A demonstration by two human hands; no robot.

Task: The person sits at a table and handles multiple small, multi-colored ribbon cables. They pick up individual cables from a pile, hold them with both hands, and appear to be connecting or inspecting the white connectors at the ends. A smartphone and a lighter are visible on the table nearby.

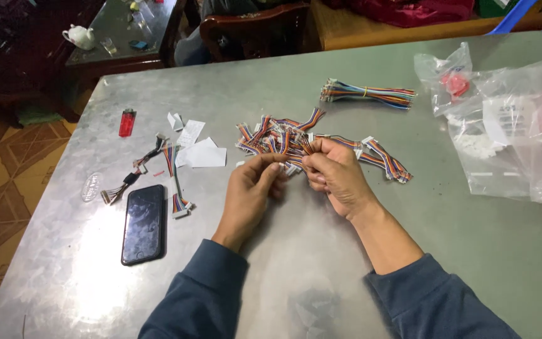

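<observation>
My left hand [252, 188] and my right hand [334, 172] meet over the middle of the metal table [409, 238]. Both pinch the same short multicoloured ribbon cable [290, 158] with white connectors, fingertips almost touching. Just beyond my fingers lies a loose pile of similar cables [277, 132]. More of them trail to the right of my right hand [387, 162]. A tied bundle of longer coloured wires [368, 94] rests farther back.
A black phone [143, 223] lies face up at the left, beside a few loose cables [174, 176], paper scraps [199, 150] and a red lighter [127, 122]. Clear plastic bags [503, 119] fill the right side. A wooden chair [252, 31] stands behind the table.
</observation>
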